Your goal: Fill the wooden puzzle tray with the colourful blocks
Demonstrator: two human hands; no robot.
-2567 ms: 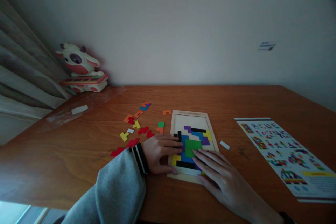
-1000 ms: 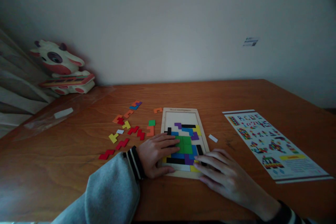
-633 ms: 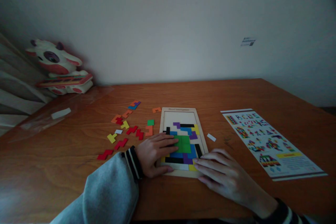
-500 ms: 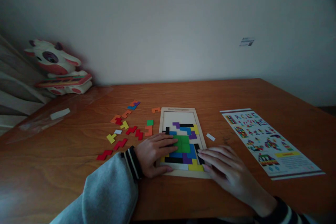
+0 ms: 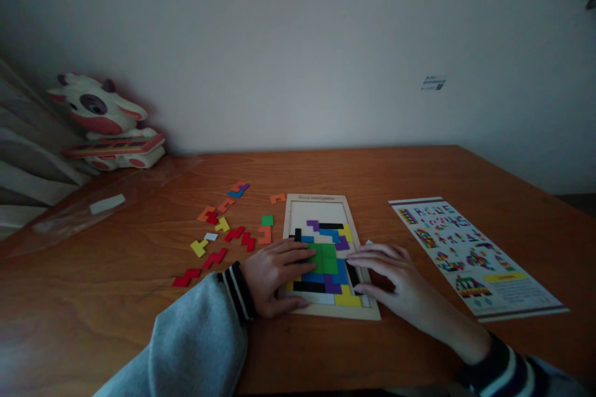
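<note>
- Resting flat on the left edge of the puzzle board (image 5: 326, 203), the left hand (image 5: 272, 273) lies palm down with fingers extended toward the green piece (image 5: 325, 258); it grips nothing.
- The right hand (image 5: 395, 279) lies on the board's right edge, fingers spread loosely, fingertips touching a black piece (image 5: 352, 273) beside the green one; nothing is clasped.
- The puzzle board lies flat on the wooden table (image 5: 419, 173), between both hands. Its near half is filled with coloured pieces; the far part shows bare wood.
- Loose pieces (image 5: 223, 229) in red, orange, yellow and green lie scattered left of the board.
- A printed pattern sheet (image 5: 470, 254) lies well apart to the right.
- A cow toy (image 5: 105, 121) stands at the far left against the wall.
</note>
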